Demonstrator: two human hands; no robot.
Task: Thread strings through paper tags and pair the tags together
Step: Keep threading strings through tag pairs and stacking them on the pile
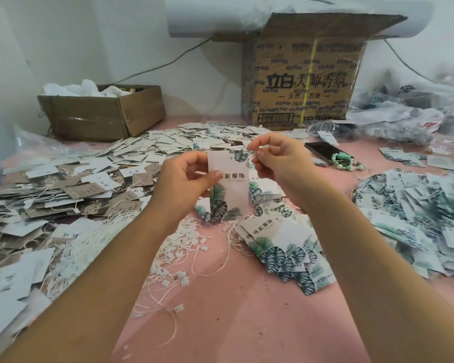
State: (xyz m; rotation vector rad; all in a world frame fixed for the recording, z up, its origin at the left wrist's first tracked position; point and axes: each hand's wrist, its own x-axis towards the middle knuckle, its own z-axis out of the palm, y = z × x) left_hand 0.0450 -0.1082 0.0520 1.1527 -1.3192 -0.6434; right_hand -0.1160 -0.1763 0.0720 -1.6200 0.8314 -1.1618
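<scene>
My left hand [186,176] pinches a white paper tag [233,189] printed with green leaves and dark characters, holding it upright above the pink table [233,310]. My right hand [275,158] sits at the tag's top right corner, its fingertips pinching a thin white string [252,155] there. Loose white strings with small square ends [184,252] lie tangled under my left forearm. A fanned stack of matching leaf tags [286,247] lies below my right wrist.
Grey and white tags [63,195] cover the left side, and leaf tags with strings [417,205] heap at the right. Cardboard boxes [102,111] [304,74] stand at the back. A phone [323,150] and green beads [346,163] lie behind my right hand.
</scene>
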